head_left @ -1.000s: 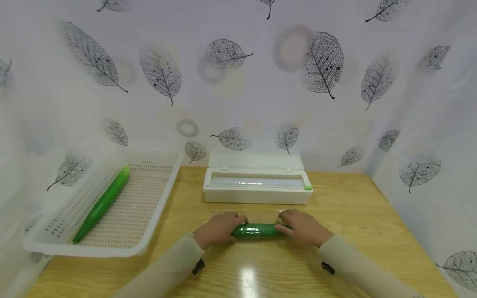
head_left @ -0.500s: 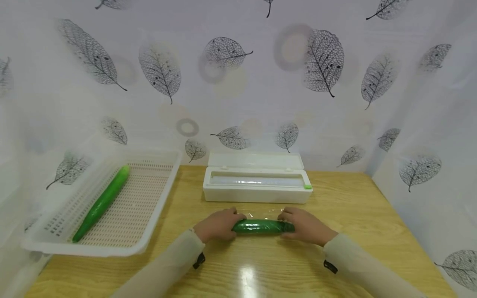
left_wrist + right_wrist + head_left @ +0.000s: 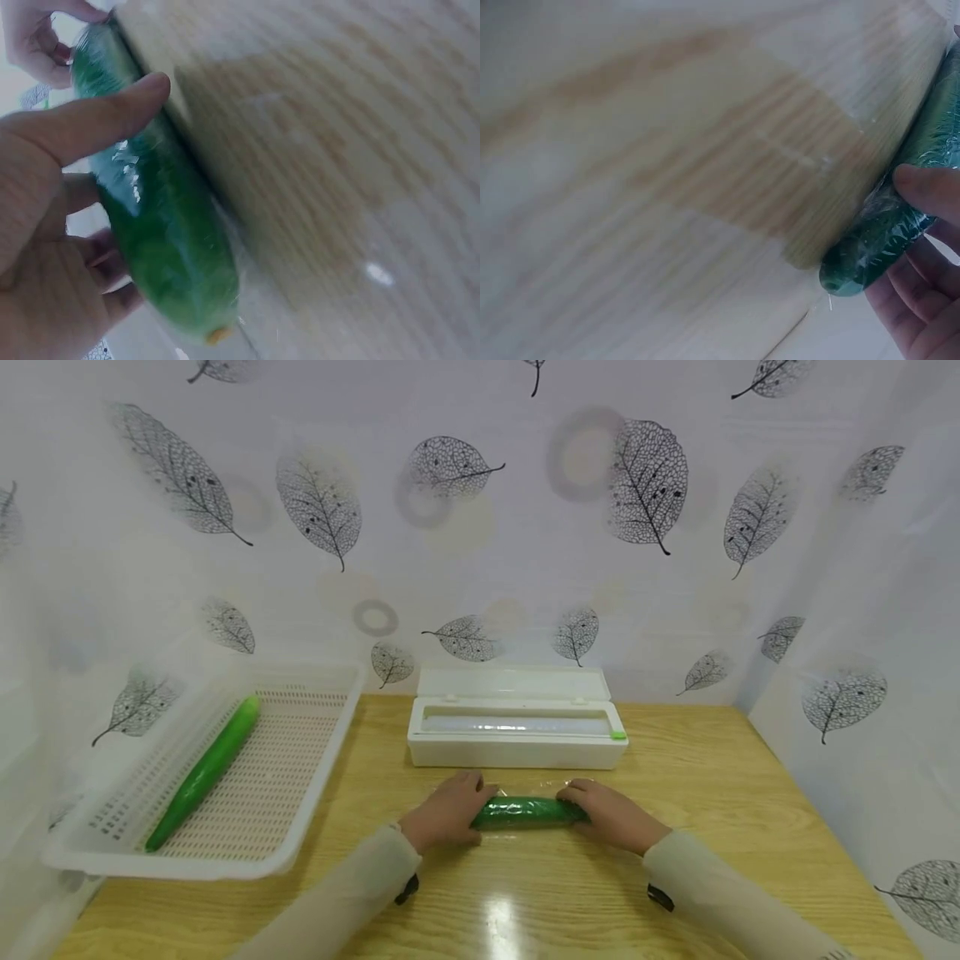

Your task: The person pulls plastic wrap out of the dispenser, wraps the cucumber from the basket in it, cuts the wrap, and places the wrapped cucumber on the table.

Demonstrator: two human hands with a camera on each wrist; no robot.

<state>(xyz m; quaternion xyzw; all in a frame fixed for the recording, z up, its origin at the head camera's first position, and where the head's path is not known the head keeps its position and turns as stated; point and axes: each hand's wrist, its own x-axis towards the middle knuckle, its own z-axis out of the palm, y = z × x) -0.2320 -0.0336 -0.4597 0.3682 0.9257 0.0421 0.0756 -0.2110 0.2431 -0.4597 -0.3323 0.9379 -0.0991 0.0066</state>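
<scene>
A cucumber (image 3: 529, 812) wrapped in clear cling film lies crosswise on the wooden table, between both hands. My left hand (image 3: 448, 812) grips its left end; in the left wrist view the thumb lies over the film-covered cucumber (image 3: 169, 240) and the fingers curl beneath. On the right end, my right hand (image 3: 621, 817) has its thumb on the near side and fingers on the far side. Shiny, wrinkled film clings to the dark tip of the cucumber (image 3: 877, 244) in the right wrist view. A little loose film shows just behind the cucumber.
Behind the hands stands a white cling film box (image 3: 517, 753), lid up, a film roll (image 3: 517, 724) inside and a green slider (image 3: 618, 735) at its right. At left, a white plastic basket (image 3: 315, 793) holds another cucumber (image 3: 204, 774). A leaf-patterned curtain (image 3: 517, 552) hangs behind.
The cucumber has rolled slightly away from me, toward the film box, and both hands have shifted with it. Less loose film shows behind it than before.
</scene>
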